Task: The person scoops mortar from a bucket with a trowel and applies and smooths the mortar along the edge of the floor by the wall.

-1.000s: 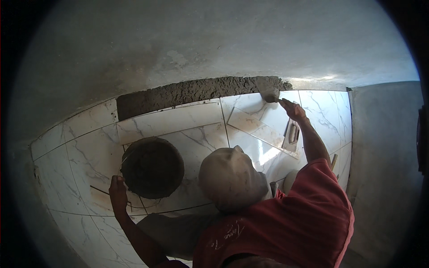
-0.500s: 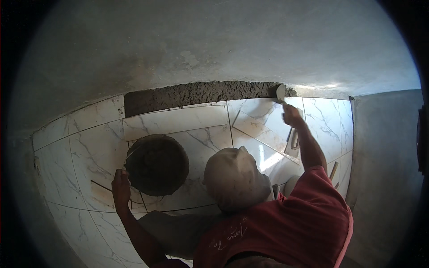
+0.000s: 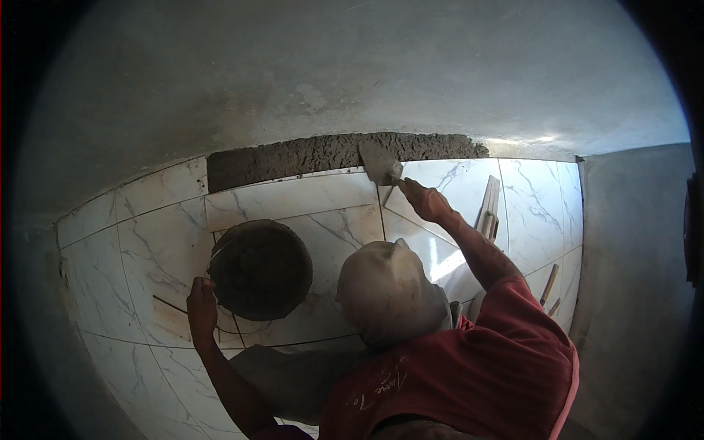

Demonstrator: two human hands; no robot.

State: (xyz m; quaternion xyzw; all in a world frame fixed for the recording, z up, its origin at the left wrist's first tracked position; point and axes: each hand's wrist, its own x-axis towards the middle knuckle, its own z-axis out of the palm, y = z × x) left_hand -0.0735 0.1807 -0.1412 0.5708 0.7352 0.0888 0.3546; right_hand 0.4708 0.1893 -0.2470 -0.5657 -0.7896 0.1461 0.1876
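Note:
My right hand [image 3: 429, 202] is closed round the handle of a pointed trowel [image 3: 380, 163]. Its broad blade rests over the near edge of a strip of wet grey mortar [image 3: 293, 155] that runs along the foot of the wall. To the left stands a round dark bucket [image 3: 304, 275] with greyish stuff inside, too dark to make out. At its left rim my left hand [image 3: 202, 308] is closed on the thin wire handle [image 3: 220, 251]. Grey cloth covers my bent knee [image 3: 389, 293], between bucket and right arm.
White marble-patterned tiles [image 3: 154, 238] cover the floor. Beyond my right forearm lies a wooden float [image 3: 490, 207]. Wooden tool handles [image 3: 549, 284] lie farther right, near the side wall [image 3: 631, 242]. The bare grey wall [image 3: 367, 66] rises behind the mortar.
My right hand has swept the trowel leftward along the mortar, from its right end to about its middle, and the blade now shows broadside. My left hand keeps its place at the bucket.

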